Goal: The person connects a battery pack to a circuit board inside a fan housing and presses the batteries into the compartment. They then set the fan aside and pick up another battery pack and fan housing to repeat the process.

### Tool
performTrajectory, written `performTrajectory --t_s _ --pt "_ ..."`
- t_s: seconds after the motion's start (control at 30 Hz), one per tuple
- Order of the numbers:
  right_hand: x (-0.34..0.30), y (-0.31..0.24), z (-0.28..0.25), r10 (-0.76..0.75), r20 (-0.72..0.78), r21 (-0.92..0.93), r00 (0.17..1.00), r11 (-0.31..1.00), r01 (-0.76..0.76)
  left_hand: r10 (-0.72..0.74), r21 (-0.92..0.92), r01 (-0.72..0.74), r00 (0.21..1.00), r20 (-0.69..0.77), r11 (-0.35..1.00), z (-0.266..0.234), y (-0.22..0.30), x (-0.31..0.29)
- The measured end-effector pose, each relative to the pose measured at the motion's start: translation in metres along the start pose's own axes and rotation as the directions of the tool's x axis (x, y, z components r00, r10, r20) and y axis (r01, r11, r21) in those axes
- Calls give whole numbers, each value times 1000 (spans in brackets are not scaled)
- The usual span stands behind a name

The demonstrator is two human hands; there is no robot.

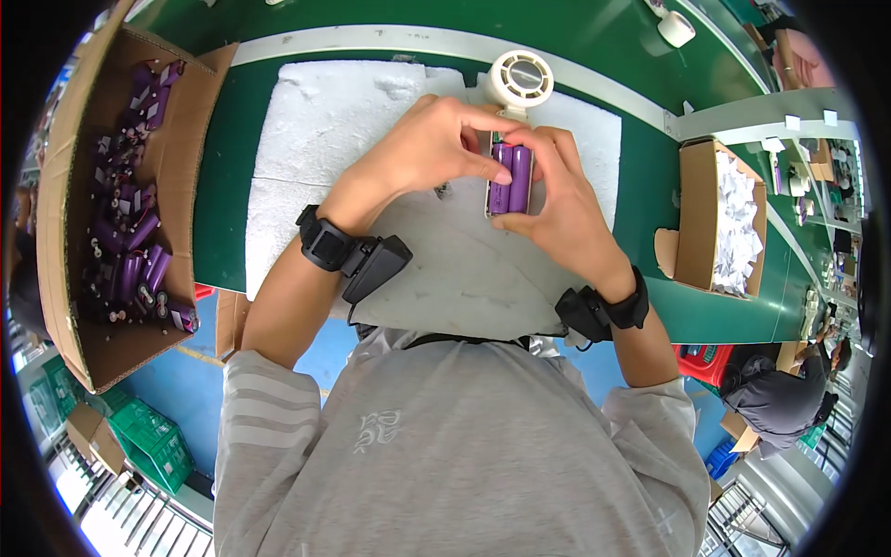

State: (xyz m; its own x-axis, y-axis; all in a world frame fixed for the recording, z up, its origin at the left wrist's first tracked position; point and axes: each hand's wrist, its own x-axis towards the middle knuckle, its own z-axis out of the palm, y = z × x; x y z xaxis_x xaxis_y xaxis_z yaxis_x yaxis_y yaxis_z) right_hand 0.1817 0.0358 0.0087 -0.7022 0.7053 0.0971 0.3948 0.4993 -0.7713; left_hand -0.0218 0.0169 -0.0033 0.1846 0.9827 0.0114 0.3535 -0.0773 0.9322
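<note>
A white handheld fan lies over the foam pad, its round head pointing away from me. Two purple cylindrical batteries sit side by side in its opened handle. My right hand is closed around the handle's right side, thumb at the lower end and fingers near the top. My left hand comes from the left; its thumb presses on the left battery and its index finger reaches the handle just below the fan head. A short red wire shows at the batteries' top. The fingers partly hide the handle's upper part.
White foam sheets cover part of the green table. On the left stands a cardboard box of purple batteries with wires. A smaller box of white pieces is at right. Another person is beyond it, lower right.
</note>
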Motion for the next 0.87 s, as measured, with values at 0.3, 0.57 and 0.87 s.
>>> performTrajectory --t_s 0.3,0.57,0.87 --pt "2 -1 -3 8 -6 -41 1000 999 -8 0 -6 0 1000 3 1000 -5 0 3" --pt "-8 8 4 -134 -80 -171 988 978 119 45 -7 -45 999 30 999 -8 2 2" --pt "-2 -1 2 -178 -54 -466 982 875 133 176 -35 -179 981 -75 983 0 -6 5"
